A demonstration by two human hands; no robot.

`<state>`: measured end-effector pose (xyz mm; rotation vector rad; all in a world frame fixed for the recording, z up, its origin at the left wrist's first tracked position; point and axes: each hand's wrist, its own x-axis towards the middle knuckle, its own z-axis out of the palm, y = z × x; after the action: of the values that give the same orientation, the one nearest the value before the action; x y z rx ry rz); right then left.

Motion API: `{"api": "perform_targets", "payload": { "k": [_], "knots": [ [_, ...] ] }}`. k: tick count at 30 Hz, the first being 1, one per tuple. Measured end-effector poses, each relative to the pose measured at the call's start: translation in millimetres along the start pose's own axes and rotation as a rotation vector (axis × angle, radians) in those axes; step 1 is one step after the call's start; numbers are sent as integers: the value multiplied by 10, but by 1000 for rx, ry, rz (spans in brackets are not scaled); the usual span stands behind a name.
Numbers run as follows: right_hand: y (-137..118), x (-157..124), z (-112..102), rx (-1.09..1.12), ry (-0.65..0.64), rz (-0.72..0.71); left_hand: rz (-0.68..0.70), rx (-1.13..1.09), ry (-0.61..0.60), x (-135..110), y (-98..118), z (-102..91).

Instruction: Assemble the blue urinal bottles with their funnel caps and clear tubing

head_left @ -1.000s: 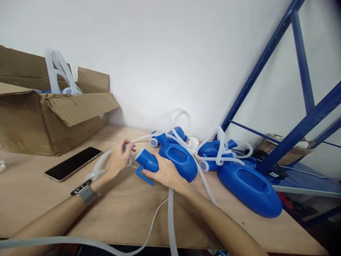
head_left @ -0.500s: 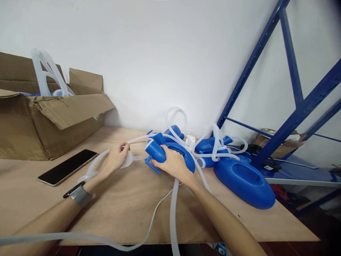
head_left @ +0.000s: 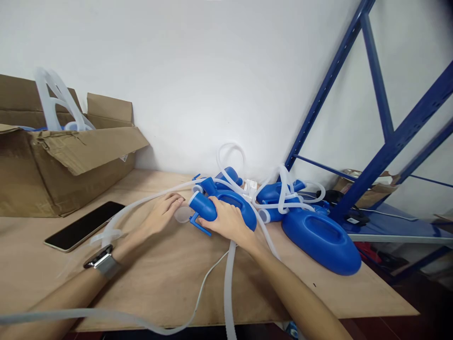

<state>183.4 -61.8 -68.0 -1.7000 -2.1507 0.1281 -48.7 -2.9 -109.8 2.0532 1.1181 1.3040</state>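
Left hand [head_left: 161, 212]: palm down, fingers stretched almost flat, tips laid on a clear cup [head_left: 181, 215]; nothing is clasped in it. Right hand [head_left: 226, 221]: closed round the neck of a blue bottle [head_left: 244, 210], thumb on top, pinning it to the table [head_left: 170, 278]. Change noted: half a second ago the left hand pinched the clear cup and held it apart from the bottle, whose mouth was tipped up; now the cup sits against the bottle's mouth, the mouth is lowered toward the table, and the left fingers have let go of their pinch and spread over the cup. By my reading the cup is being pressed to the mouth, though whether it is seated cannot be told. Surroundings, by size: a blue rack [head_left: 385, 141] at the right against the white wall; a cardboard box [head_left: 53, 174] with open flaps at the left, white tubing standing out of it; a second bottle [head_left: 318, 241] lying just right of the held one, more blue bottles tangled behind both; a dark phone [head_left: 83, 226] face up, near the left forearm. One pale hose [head_left: 141, 202] runs from the pile past the left hand; another hose [head_left: 226, 283] trails off the near edge under the right wrist. A watch [head_left: 101, 259] sits on the left wrist.
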Motion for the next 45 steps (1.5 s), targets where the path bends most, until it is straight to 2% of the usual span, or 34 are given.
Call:
{"api": "perform_targets", "payload": {
  "k": [3, 10, 13, 17, 21, 23, 25, 27, 28, 31, 33, 35, 40, 42, 45],
  "knots": [
    [10, -15, 29, -5, -7, -60, 38, -18, -144, -32, 132, 22],
    [-41, -40, 84, 28, -44, -198, 30, 14, -181, -37, 164, 26],
    [-34, -27, 49, 81, -74, -263, -58, -91, -216, -28, 218, 7],
    [53, -3, -33, 25, -41, -289, -203, -192, -202, -6, 219, -48],
    [116, 16, -33, 118, -1, -240, -237, 31, -200, 3, 96, -53],
    [115, 23, -3, 163, -9, -214, -221, 144, -118, -7, 28, -22],
    [100, 27, 26, 203, -21, -188, -183, 164, -12, -22, -10, 11],
    [83, 26, 43, 241, -16, -153, -168, 56, 45, -34, 0, 31],
    [76, 23, 47, 257, -10, -139, -169, -34, 32, -39, 23, 37],
    [64, 9, 66, 328, 3, -122, -191, -281, -94, -62, 128, 58],
    [65, 10, 107, 444, 8, -122, -220, -354, -167, -90, 182, 94],
    [73, 33, 187, 656, 11, -84, -263, -425, -188, -121, 197, 150],
    [112, 185, 503, 1302, 41, 98, -347, -751, -135, -146, 130, 253],
    [120, 251, 614, 1471, 95, 121, -331, -721, -170, -148, 117, 251],
    [105, 321, 722, 1658, 96, 128, -229, -410, -355, -182, 147, 248]
  ]
}}
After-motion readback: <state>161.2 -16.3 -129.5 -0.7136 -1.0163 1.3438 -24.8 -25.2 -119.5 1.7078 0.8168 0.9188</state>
